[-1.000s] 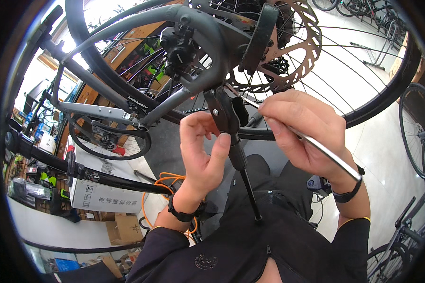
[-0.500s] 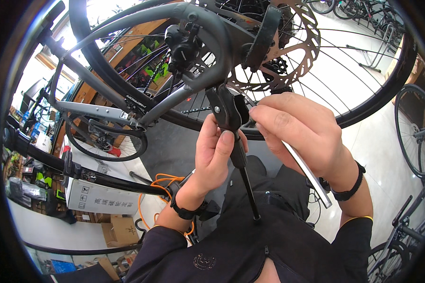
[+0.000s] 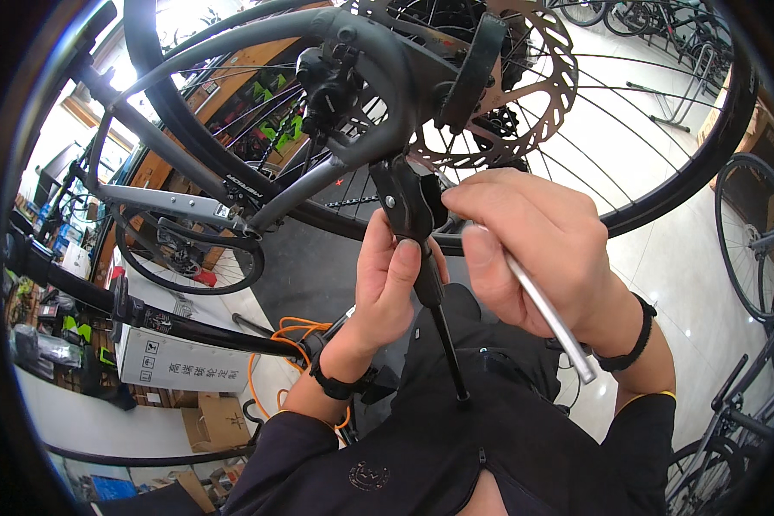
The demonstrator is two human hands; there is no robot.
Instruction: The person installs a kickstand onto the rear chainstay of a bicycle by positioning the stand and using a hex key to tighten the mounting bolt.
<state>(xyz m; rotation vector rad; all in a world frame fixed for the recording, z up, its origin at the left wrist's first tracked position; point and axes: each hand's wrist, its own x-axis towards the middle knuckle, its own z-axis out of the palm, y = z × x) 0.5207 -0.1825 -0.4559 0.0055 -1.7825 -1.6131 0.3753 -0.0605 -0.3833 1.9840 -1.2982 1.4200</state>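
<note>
My left hand [image 3: 387, 288] is closed around the upper part of a black kickstand [image 3: 432, 279], just below its bracket. The bracket meets the grey bicycle frame [image 3: 378, 142] near the rear wheel hub, and the thin leg slants down to my shirt. In my right hand [image 3: 546, 236] is a silver hex key [image 3: 549, 314], its long shaft sticking out below my palm. Its other end reaches to the bracket beside my fingertips; where it seats is hidden. My right thumb is slightly blurred.
Just above my hands are the slotted brake disc [image 3: 559, 86] and the black brake caliper [image 3: 328, 96]. A black stand arm [image 3: 206, 331] crosses at left, before a white carton [image 3: 176, 361] and an orange cable [image 3: 254, 374]. Another bicycle [image 3: 748, 413] stands at right.
My right hand has turned a little, its thumb shifting away from the fingers, and the hex key's free end has swung slightly left. My left hand keeps its hold on the kickstand.
</note>
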